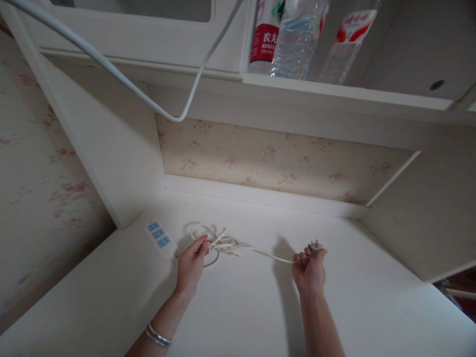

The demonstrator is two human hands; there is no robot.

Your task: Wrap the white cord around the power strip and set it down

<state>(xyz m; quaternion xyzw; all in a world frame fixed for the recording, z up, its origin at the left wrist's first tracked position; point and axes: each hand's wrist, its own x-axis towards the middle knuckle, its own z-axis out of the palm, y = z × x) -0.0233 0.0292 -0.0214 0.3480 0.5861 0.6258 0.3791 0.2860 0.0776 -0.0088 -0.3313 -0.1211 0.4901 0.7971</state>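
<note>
My left hand (192,261) is closed on the tangled part of a white power cord (223,244), whose loops spread out just right of my fingers. From there a single length of cord runs right to my right hand (310,266), which grips the plug (316,245) with its prongs pointing up and away. A white power strip (159,235) with blue socket faces lies on the desk, left of my left hand. What part of the cord my left fingers pinch is partly hidden.
The white desk (241,307) is boxed by side panels and a low wallpapered back. Overhead, a shelf (345,94) holds several plastic bottles (299,39). A thick pale cable (122,79) hangs in a bend near the camera, upper left.
</note>
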